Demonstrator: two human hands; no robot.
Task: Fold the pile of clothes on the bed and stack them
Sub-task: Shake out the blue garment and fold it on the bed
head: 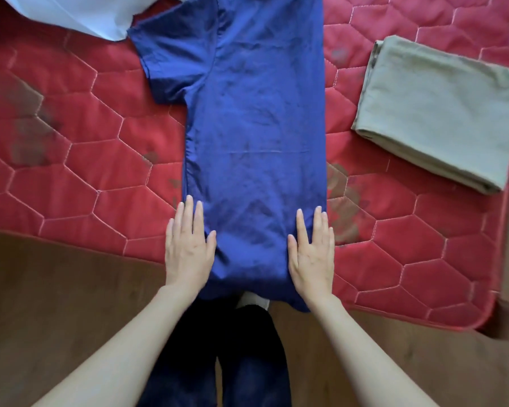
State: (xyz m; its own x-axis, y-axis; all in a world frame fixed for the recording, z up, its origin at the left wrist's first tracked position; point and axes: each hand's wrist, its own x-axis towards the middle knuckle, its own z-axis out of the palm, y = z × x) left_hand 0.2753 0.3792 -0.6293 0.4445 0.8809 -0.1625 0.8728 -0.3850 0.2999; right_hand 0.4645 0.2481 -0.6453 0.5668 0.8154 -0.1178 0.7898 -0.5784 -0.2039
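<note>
Head view. A blue T-shirt (256, 136) is laid lengthwise on the bed (80, 177), collar end away from the person and hem hanging just over the near edge. The shirt's right side appears already folded in, giving a straight edge there; the left sleeve (171, 60) is seen spread out to the side, not yet folded.

The left hand (188, 248) is laid flat, fingers straight and close together, half on the shirt's left edge and half on the mattress cover. The right hand (312, 254) is likewise flat with fingers extended, pressed on the shirt near its right edge. Nothing is gripped by either hand.

A folded olive garment (435, 113) is noted on the bed to the right, well apart from the shirt; it is judged to be the start of the stack. A white garment (80, 13) lies at the far left, touching the spread sleeve, and is still unfolded.

The step in hand is judged to be smoothing the lower body before the next fold. For a sound result, creases should be pressed outward toward the hem, the left sleeve and side should be brought in to match the right edge, and the overhanging hem should be drawn square before the shirt is doubled over.
</note>
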